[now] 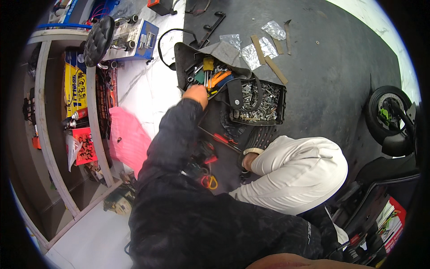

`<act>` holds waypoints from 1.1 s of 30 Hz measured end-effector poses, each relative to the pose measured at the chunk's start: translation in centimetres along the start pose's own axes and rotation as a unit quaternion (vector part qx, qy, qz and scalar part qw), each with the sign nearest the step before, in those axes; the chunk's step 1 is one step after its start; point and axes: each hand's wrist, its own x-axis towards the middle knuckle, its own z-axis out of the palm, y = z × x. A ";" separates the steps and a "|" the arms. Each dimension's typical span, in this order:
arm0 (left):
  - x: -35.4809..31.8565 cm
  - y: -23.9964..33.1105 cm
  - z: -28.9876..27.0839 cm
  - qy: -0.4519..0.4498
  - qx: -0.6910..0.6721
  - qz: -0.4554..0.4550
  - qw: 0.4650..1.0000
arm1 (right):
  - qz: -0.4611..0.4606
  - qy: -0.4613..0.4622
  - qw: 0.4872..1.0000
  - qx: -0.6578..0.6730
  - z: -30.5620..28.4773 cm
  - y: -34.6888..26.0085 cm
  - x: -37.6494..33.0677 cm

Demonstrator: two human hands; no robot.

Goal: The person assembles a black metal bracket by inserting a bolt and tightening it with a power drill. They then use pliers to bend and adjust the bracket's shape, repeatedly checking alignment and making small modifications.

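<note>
Nearest the camera, a dark jacket fills the lower middle of the view, and a bent knee in pale trousers sits to its right. A sandal shows just past the knee on the dark floor mat. Only one hand is visible; the right hand cannot be seen at all.

The left arm, in a dark sleeve, stretches forward from the jacket to the left hand. That hand reaches down into an open tool bag lying on the mat, its fingers curled among the tools at the bag's near edge; whether they have closed on any one tool cannot be told. Screwdrivers with yellow and orange handles stand just beyond the fingertips.

Just right of the bag sits a black crate full of bolts and nuts. Red-handled pliers lie near the jacket.

Farther off, clear plastic bags and flat strips lie on the mat. At left stands a grey shelf with boxes, with a pink bag beside it. A scooter wheel shows at far right.
</note>
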 end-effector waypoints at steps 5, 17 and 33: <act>10.9 -3.4 4.0 -0.250 0.107 -0.118 0.955 | -0.012 0.007 1.000 0.005 -0.3 -0.3 1.2; 7.1 -0.8 8.1 0.043 0.105 -0.133 0.985 | 0.015 0.059 0.997 0.056 -2.6 3.7 4.5; -9.6 3.4 -21.4 0.115 -0.041 0.057 0.991 | -0.049 0.370 0.842 0.389 -22.3 -1.0 -2.6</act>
